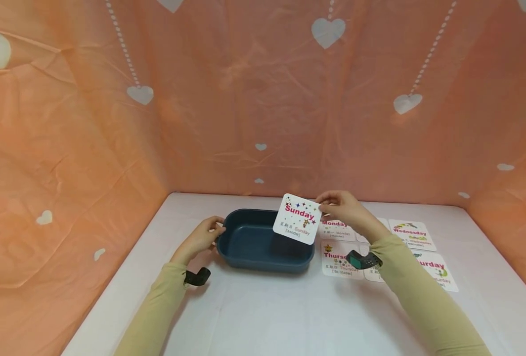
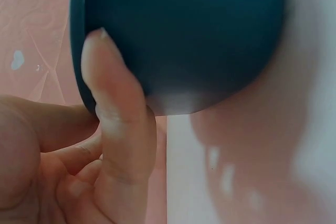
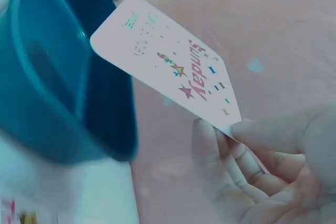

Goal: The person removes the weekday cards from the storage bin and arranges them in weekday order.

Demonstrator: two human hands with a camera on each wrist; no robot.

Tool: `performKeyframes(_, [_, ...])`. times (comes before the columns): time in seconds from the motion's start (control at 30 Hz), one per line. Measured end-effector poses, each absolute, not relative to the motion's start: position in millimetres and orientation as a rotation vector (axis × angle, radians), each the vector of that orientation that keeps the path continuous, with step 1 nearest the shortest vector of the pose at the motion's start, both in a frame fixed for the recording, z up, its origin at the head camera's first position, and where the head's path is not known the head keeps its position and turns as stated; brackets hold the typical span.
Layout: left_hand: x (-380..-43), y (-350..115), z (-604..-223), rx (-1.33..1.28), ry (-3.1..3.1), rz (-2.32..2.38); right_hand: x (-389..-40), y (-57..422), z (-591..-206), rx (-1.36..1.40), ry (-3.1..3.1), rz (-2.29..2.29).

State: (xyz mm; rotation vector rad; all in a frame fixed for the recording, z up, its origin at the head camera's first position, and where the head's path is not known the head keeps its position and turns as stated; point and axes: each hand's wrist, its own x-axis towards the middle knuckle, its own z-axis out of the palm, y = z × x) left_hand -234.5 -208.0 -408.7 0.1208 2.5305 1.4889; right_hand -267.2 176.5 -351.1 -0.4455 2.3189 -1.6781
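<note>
My right hand (image 1: 340, 207) pinches a white square card (image 1: 296, 218) printed "Sunday" by one corner, tilted over the right end of a dark blue basin (image 1: 263, 265). In the right wrist view the thumb lies on the face of the card (image 3: 168, 66) and the fingers are behind it. At the basin's left end my left hand (image 1: 202, 237) grips the rim. In the left wrist view the thumb presses the outer wall of the basin (image 2: 189, 35), with the fingers at the rim. Nothing shows on the visible part of the basin's floor.
Right of the basin, several day cards lie in two rows, among them Monday (image 1: 336, 232), Thursday (image 1: 336, 269), Wednesday (image 1: 412, 232) and one ending in "urday" (image 1: 441, 277). My right forearm covers some of them. An orange cloth (image 1: 245, 99) with hearts stands behind the white table (image 1: 254, 316).
</note>
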Motion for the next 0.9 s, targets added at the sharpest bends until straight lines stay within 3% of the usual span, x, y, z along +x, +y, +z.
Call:
performKeyframes(0.23, [-233.8, -209.0, -408.9, 0.133, 2.527, 1.495, -246.2, 224.4, -351.4, -0.374, 2.428, -1.605])
performKeyframes(0.47, [-234.0, -208.8, -410.0, 0.152, 2.549, 1.486, -229.1, 260.0, -378.3, -0.28, 2.421, -1.561])
performKeyframes(0.9, [-236.6, -208.4, -412.1, 0.153, 2.539, 1.483, -191.5, 275.3, -418.5, -0.164, 2.41, -1.489])
